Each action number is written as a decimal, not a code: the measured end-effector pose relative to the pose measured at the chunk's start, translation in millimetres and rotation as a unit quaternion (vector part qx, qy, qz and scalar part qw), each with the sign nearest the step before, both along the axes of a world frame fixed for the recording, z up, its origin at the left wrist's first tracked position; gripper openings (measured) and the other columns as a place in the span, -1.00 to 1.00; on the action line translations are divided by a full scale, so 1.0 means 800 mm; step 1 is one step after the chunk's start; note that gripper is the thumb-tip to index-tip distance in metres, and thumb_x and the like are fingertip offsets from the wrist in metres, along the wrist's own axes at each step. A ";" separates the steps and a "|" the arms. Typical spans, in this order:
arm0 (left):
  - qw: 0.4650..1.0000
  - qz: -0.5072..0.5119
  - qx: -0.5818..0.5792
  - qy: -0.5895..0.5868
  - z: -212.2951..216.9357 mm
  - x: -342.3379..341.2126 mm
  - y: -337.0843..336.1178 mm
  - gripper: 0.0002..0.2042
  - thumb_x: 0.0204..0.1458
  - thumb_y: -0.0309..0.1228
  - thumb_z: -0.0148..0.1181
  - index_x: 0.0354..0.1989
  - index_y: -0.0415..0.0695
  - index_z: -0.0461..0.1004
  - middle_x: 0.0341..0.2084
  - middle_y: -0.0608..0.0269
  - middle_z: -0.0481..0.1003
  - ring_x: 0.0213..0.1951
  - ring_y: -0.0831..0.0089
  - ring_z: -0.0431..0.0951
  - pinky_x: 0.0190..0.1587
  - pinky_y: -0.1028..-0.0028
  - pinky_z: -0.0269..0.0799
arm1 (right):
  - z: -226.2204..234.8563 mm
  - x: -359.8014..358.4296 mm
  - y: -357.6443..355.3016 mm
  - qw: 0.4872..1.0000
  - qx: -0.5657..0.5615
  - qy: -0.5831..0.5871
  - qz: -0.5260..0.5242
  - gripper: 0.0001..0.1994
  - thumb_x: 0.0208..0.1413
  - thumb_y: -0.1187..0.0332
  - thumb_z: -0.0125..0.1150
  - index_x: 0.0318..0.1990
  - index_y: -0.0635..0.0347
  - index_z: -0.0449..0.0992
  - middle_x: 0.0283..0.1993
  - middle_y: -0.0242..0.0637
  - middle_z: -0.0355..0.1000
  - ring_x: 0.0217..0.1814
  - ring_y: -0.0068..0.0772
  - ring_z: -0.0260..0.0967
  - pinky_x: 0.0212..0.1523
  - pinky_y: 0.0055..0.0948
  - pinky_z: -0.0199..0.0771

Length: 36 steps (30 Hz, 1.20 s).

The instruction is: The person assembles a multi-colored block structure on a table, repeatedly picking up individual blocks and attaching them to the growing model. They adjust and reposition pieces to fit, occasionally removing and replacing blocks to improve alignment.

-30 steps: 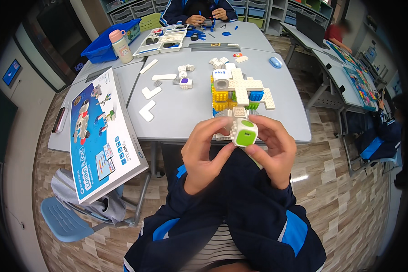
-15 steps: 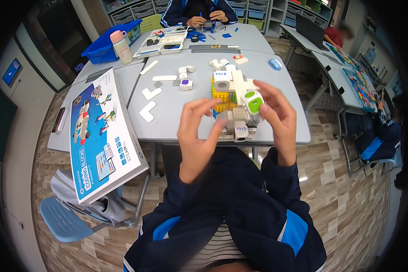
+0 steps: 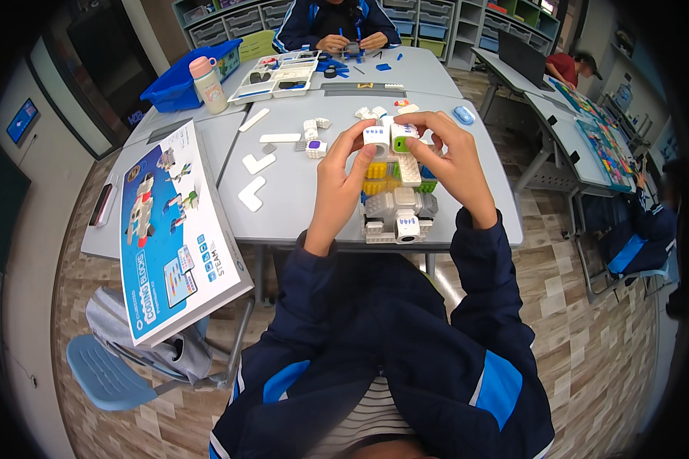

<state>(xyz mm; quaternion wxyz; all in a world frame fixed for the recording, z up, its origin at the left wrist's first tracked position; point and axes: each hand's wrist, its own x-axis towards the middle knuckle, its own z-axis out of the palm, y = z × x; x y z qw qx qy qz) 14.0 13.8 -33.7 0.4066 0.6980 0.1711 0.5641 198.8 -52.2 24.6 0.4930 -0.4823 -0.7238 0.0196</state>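
Observation:
A model built of white, grey, yellow and green blocks (image 3: 407, 200) stands at the front of the table. At its far end my right hand (image 3: 455, 162) pinches a white and green cube block (image 3: 402, 144), which sits beside a white cube block (image 3: 375, 141) with a round hollow on its near face. My left hand (image 3: 338, 180) grips that white cube block from the left, thumb in front and fingers behind. Another white cube block (image 3: 407, 228) is on the model's near end. My fingers partly cover the model's far end.
White flat pieces (image 3: 251, 194) and a purple-marked cube (image 3: 315, 148) lie to the left, near a large kit box (image 3: 180, 229). Behind are a blue bin (image 3: 180, 90), a bottle (image 3: 209, 86) and a parts tray (image 3: 283, 79). Across the table a person handles blue parts.
The green and white cube has moved away from me and left, to beside the white cube on the model. My left hand has gone from apart in the air to gripping the white cube.

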 end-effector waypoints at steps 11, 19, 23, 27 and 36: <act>1.000 0.000 -0.013 -0.023 -0.003 0.003 -0.003 -0.67 0.33 -0.35 0.13 0.21 -0.18 0.47 0.00 0.12 0.55 0.02 0.39 0.56 0.07 0.43 0.45 | -0.010 0.005 -0.002 1.000 0.001 0.006 0.017 -0.64 0.03 0.39 0.26 0.03 0.12 0.65 -0.13 -0.34 0.59 -0.23 -0.50 0.36 -0.30 -0.53 0.24; 1.000 0.008 -0.007 -0.028 -0.006 0.005 -0.002 -0.68 0.32 -0.34 0.14 0.19 -0.19 0.49 -0.02 0.12 0.55 -0.01 0.40 0.56 0.04 0.43 0.47 | 0.007 0.006 -0.004 0.995 0.025 -0.094 0.009 -0.58 0.06 0.42 0.29 0.13 0.08 0.61 0.00 -0.33 0.59 -0.12 -0.53 0.42 -0.24 -0.51 0.31; 0.999 0.017 0.001 -0.028 -0.005 0.006 -0.002 -0.68 0.32 -0.35 0.14 0.19 -0.18 0.49 -0.03 0.14 0.56 -0.04 0.41 0.58 0.02 0.44 0.47 | 0.011 0.014 -0.006 0.997 -0.021 -0.040 0.064 -0.57 0.15 0.42 0.27 0.21 0.11 0.56 0.09 -0.30 0.55 -0.03 -0.49 0.45 -0.11 -0.44 0.43; 0.999 0.030 0.009 -0.025 -0.004 0.006 -0.004 -0.69 0.32 -0.36 0.13 0.19 -0.16 0.49 -0.03 0.16 0.57 -0.08 0.41 0.59 0.00 0.45 0.48 | 0.008 0.018 0.007 0.972 -0.047 0.117 0.196 -0.55 0.28 0.35 0.20 0.29 0.27 0.45 0.21 -0.22 0.47 0.10 -0.45 0.44 0.07 -0.52 0.45; 0.999 0.039 0.017 -0.021 -0.003 0.007 -0.006 -0.68 0.33 -0.36 0.13 0.19 -0.16 0.49 -0.02 0.15 0.57 -0.09 0.40 0.60 -0.01 0.44 0.49 | 0.007 0.038 0.011 0.881 -0.162 0.342 0.284 -0.54 0.31 0.25 0.20 0.30 0.20 0.41 0.19 -0.16 0.46 0.08 -0.49 0.47 -0.04 -0.61 0.45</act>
